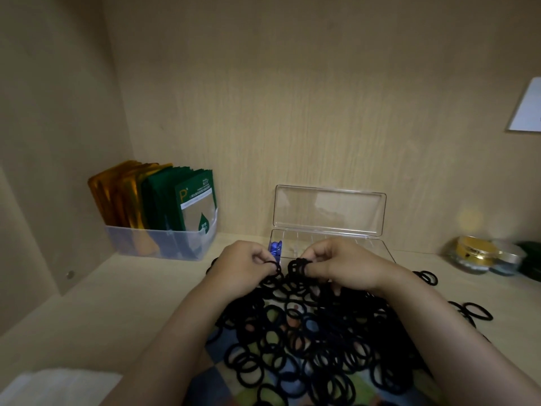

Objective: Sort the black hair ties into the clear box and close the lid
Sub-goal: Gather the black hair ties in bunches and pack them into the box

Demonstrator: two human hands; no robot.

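Observation:
A big heap of black hair ties point(316, 341) lies on a colourful cloth point(222, 382) in front of me. Behind it stands the clear box point(377, 247), its lid point(328, 209) tilted up against the back wall. Something small and blue point(275, 248) sits in the box's left end. My left hand point(243, 265) pinches a black hair tie just before the box. My right hand point(345, 265) holds a small stack of black hair ties point(296, 266) gathered around its thumb. Both hands hover over the far edge of the heap.
A translucent bin point(164, 241) of gold and green sachets stands at the back left. Small jars point(474, 254) sit at the right. A few stray ties point(474, 313) lie right of the heap. White paper point(58, 385) lies at the near left. Wooden walls enclose the shelf.

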